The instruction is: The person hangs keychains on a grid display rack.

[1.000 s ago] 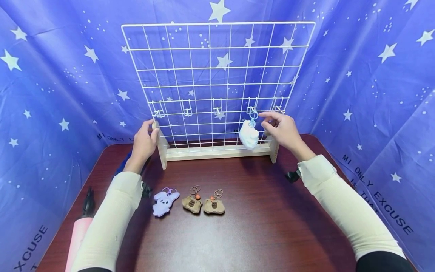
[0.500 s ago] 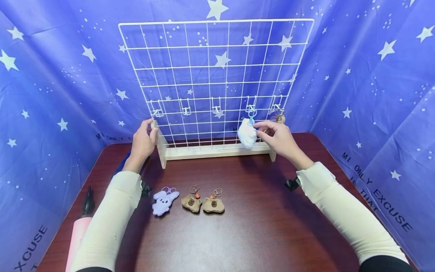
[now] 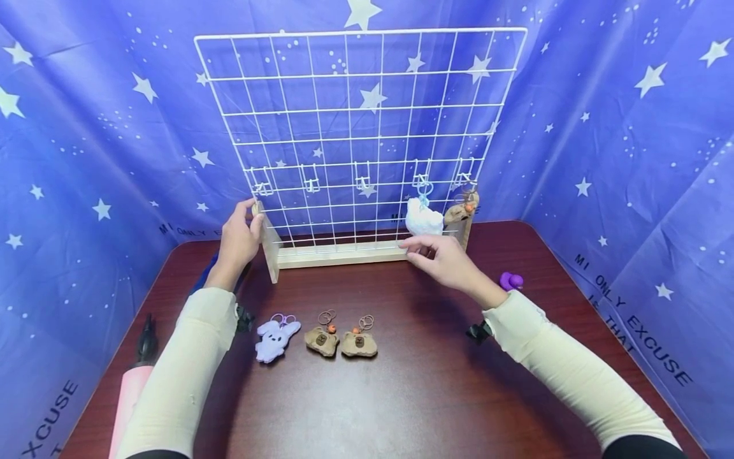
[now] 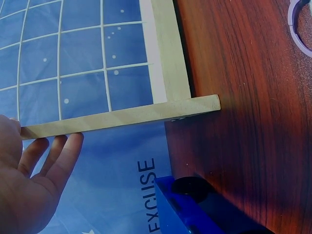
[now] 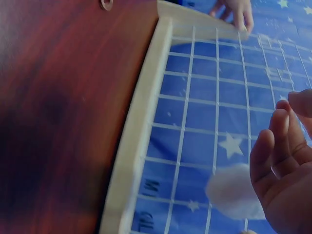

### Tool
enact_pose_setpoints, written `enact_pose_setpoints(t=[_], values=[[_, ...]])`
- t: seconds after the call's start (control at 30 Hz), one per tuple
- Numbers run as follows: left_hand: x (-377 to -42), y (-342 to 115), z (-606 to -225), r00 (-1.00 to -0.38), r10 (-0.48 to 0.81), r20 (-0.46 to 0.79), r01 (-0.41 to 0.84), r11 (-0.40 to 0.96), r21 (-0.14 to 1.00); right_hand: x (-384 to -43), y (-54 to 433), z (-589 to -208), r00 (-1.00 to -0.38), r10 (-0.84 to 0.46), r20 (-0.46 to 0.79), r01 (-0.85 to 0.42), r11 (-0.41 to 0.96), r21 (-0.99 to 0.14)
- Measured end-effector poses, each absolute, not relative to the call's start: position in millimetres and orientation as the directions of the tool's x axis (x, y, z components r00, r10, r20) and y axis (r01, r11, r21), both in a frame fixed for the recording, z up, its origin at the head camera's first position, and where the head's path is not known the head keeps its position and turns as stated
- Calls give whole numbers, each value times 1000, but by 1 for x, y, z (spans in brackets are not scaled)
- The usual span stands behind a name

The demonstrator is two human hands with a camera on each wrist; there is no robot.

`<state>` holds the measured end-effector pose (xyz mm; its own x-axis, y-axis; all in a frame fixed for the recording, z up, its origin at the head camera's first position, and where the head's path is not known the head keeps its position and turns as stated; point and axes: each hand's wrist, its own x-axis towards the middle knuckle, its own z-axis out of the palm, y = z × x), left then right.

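My left hand (image 3: 239,236) grips the upper end of the left wooden side piece (image 4: 122,117) of a display rack, thumb on one face and fingers on the other. A white wire grid (image 3: 361,32) rises from that rack. From one of its hooks a white plush keychain (image 3: 423,218) hangs by a light-blue ring. Just below and in front of this plush is my right hand (image 3: 444,261), its fingers loosely bent and nothing in them. On the rightmost hook hangs a brown plush keychain (image 3: 457,214) with an orange bead.
A lilac rabbit plush keychain (image 3: 274,342) and two brown plush keychains (image 3: 323,342) lie on the table (image 3: 436,395) in front of the rack. A purple object (image 3: 510,280) sits by my right forearm. A pink cylinder with a black tip (image 3: 134,395) lies at left.
My right hand has left the white plush, moving down and slightly left. The plush has swung on its hook, and the brown one behind shows more. The left hand keeps its hold.
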<state>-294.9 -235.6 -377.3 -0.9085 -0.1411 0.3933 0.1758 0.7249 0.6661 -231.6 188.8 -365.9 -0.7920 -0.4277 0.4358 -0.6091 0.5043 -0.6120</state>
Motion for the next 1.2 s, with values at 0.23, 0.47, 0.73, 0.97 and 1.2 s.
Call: enact_pose_setpoints(t=[0.23, 0.47, 0.73, 0.97, 1.2], values=[[-296, -237, -378, -911, -147, 386, 166, 724, 669, -228, 168, -393, -779, -522, 348, -613, 516, -599], [-296, -239, -377, -906, -147, 398, 171, 732, 660, -227, 151, -417, -711, -651, 263, -660, 490, -570], [-295, -238, -377, -913, -140, 383, 166, 730, 663, -229, 134, -441, -655, -742, 140, -686, 507, -522], [-294, -239, -380, -912, -147, 382, 164, 724, 670, -228, 126, -452, -594, -802, 57, -717, 496, -490], [-296, -238, -379, -907, -136, 400, 183, 727, 662, -226, 120, -457, -566, -824, -9, -745, 516, -422]])
